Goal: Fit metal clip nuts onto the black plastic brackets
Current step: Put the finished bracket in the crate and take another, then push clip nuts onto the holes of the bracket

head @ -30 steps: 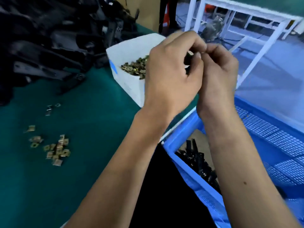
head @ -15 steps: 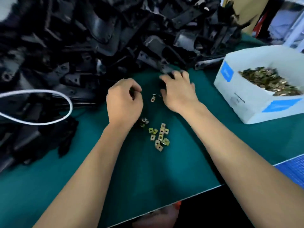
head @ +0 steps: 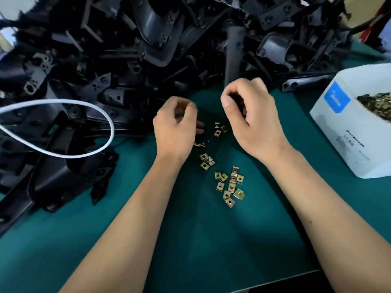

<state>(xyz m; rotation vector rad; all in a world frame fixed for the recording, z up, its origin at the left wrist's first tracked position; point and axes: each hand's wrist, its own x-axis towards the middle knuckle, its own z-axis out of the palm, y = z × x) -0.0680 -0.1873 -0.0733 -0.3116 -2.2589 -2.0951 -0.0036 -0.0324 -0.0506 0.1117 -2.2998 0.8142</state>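
At the near edge of the table (head: 211,240), the green covering is smooth and matte, and two bare forearms reach over it from the bottom of the view. Just past them a loose scatter of clip nuts (head: 229,186) lies on the green surface: small, flat, brassy-yellow squares of folded metal, each with a hole in the middle. A smaller cluster sits a little farther in, and a few more lie between the two hands.

The left hand (head: 175,127) hovers with its fingers curled under and thumb tucked toward the fingertips; whether it pinches anything cannot be told, since the fingertips are blurred and dark beneath. The right hand (head: 249,119) is also curled, thumb pressed toward the forefinger around something small and dark, but what it holds is hidden inside the grip and hard to make out.

Toward the right edge stands a white cardboard box (head: 342,132) with a blue label, cut off by the frame, heaped with more brassy nuts.

Along the far edge and the left side rises a big tangled heap of black plastic brackets (head: 131,66), glossy and moulded, with flat tabs, round holes and curved shells. A white cord (head: 110,121) loops across the left of the heap, its ends cut off by the left edge of the view
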